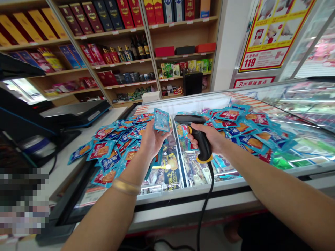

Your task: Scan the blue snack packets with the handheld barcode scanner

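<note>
My left hand (153, 139) holds up a small blue snack packet (161, 120), its printed side turned toward me. In my right hand (206, 136) is a black and yellow barcode scanner (202, 143), gripped by its handle, with its head pointing left toward the packet. The two are a short gap apart. A cable (205, 205) runs down from the scanner's handle. Left of my left hand lies a heap of blue and red snack packets (107, 160) on the glass top. A second heap of the same packets (251, 129) lies beyond my right hand.
Both heaps rest on a glass-topped chest freezer (188, 195) with frozen goods inside. A counter with a flat black device (75, 113) and a dark monitor (23, 101) stands on the left. Shelves of boxes and bottles (115, 31) line the back. A poster (274, 38) hangs at right.
</note>
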Tool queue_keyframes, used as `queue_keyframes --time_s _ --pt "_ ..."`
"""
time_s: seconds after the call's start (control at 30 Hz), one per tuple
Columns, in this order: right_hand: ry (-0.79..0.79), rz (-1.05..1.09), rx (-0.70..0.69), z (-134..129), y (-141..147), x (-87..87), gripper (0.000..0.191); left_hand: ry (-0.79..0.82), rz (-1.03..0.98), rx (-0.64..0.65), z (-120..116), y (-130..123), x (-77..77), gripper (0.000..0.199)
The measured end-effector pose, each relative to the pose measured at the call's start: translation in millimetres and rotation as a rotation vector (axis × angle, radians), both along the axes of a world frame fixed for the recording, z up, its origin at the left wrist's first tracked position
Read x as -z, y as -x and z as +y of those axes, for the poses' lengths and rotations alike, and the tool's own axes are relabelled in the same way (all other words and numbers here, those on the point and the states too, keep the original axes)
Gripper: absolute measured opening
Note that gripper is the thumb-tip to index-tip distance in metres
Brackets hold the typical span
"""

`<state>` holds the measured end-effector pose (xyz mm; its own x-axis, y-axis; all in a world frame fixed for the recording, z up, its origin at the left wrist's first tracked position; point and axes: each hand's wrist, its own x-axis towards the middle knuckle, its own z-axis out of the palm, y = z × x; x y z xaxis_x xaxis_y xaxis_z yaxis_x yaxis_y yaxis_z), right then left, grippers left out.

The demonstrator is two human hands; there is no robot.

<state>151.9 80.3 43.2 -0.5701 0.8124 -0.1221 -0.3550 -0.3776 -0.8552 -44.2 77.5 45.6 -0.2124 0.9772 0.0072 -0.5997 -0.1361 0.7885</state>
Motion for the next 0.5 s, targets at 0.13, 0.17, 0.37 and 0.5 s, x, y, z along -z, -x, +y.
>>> queue_keyframes --time_s 0.13,0.17,0.37,0.5 --pt "-0.025 -0.017 -0.025 0.2 0.8 3.1 0.022 -0.037 0.022 0.013 -0.8 0.1 -0.5 0.012" --pt "-0.031 -0.021 -0.034 0.1 0.9 3.4 0.023 -0.041 0.020 0.014 -0.8 0.1 -0.7 0.011" --pt "-0.036 -0.068 -0.067 -1.4 1.9 3.6 0.026 -0.054 0.013 0.010 -0.3 -0.5 0.0 0.008" --pt "-0.070 -0.069 -0.074 -1.6 2.0 4.3 0.027 -0.062 0.030 0.011 0.0 -1.3 0.9 0.010"
